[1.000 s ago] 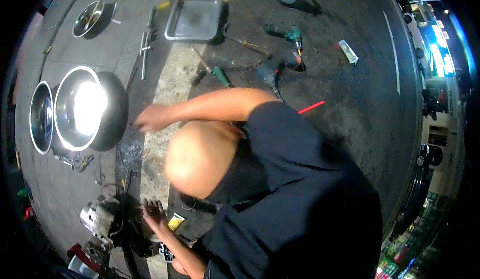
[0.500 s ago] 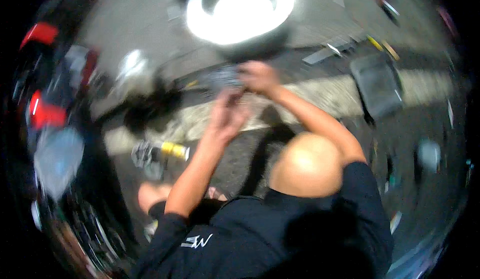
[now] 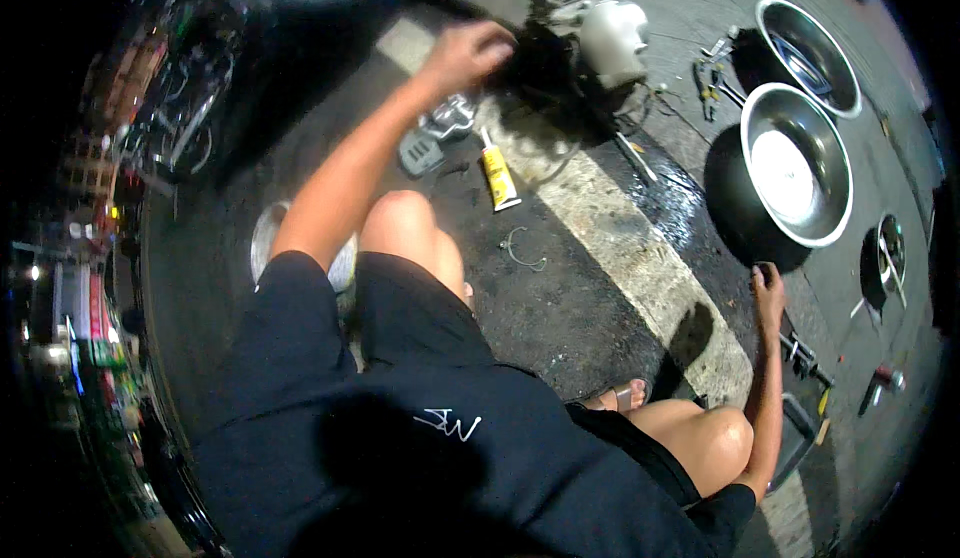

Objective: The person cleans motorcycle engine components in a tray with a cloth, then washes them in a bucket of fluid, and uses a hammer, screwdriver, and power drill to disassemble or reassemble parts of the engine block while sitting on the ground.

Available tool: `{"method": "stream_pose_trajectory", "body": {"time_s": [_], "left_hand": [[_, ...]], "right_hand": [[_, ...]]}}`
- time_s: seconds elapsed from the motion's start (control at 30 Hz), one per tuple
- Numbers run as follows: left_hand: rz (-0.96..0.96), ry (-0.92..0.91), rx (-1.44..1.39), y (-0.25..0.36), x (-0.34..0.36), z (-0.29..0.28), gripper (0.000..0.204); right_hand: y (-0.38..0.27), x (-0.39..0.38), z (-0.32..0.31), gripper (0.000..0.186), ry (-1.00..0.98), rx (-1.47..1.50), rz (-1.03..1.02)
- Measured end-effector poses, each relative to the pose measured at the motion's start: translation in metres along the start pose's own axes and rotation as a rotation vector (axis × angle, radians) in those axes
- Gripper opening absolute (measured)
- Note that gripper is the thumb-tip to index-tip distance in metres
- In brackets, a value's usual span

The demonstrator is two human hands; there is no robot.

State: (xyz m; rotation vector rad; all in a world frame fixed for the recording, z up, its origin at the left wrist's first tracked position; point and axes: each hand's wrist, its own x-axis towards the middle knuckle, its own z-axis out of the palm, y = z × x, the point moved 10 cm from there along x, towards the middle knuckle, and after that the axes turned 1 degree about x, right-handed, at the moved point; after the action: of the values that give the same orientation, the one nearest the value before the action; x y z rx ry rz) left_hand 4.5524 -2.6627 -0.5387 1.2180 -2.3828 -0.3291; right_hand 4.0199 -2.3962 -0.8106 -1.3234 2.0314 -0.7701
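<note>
My left hand (image 3: 468, 56) reaches forward above the ground, slightly blurred, its fingers loosely bent and apart with nothing visible in them. It is nearest to a dark engine with a pale rounded cover (image 3: 614, 40). Below the hand lie a shiny metal part (image 3: 452, 116), a grey slotted part (image 3: 420, 153) and a yellow-and-white tube (image 3: 498, 173). Out to the right, my right hand (image 3: 768, 288) is low beside a steel basin (image 3: 848, 183), fingers slightly parted; I see nothing held. A thin curved metal piece (image 3: 524, 250) lies between my knees.
Another steel basin (image 3: 855, 78) stands behind the first. Pliers (image 3: 706, 93) and other tools lie left of them. A small bowl (image 3: 890, 253), a dark tray (image 3: 797, 443) and several tools are at the right. A pale painted strip (image 3: 640, 288) crosses the dark ground. Motorcycles (image 3: 190, 108) stand at the left.
My hands were together at a grey part; now they are far apart, left hand forward-left, right hand out right. The view has turned left. The grey part is no longer seen between them.
</note>
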Motion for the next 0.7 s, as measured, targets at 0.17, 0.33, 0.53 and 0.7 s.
{"method": "stream_pose_trajectory", "body": {"time_s": [0.17, 0.33, 0.53, 0.7], "left_hand": [[-0.819, 0.235, -0.626, -0.214, -0.14, -0.001, 0.025], [-1.17, 0.234, -0.723, -0.33, -0.293, 0.091, 0.024], [-1.106, 0.297, -0.61, -0.429, -0.266, 0.117, 0.042], [-1.169, 0.151, -0.703, -0.437, -0.217, 0.164, 0.056]], "right_hand": [[-0.047, 0.042, 0.023, 0.026, -0.14, -0.33, -0.271], [-0.132, -0.007, 0.09, 0.025, -0.632, -0.618, -0.329], [-0.158, -0.047, 0.119, 0.026, -0.77, -0.799, -0.248], [-0.159, -0.064, 0.158, 0.027, -0.652, -0.605, -0.132]]}}
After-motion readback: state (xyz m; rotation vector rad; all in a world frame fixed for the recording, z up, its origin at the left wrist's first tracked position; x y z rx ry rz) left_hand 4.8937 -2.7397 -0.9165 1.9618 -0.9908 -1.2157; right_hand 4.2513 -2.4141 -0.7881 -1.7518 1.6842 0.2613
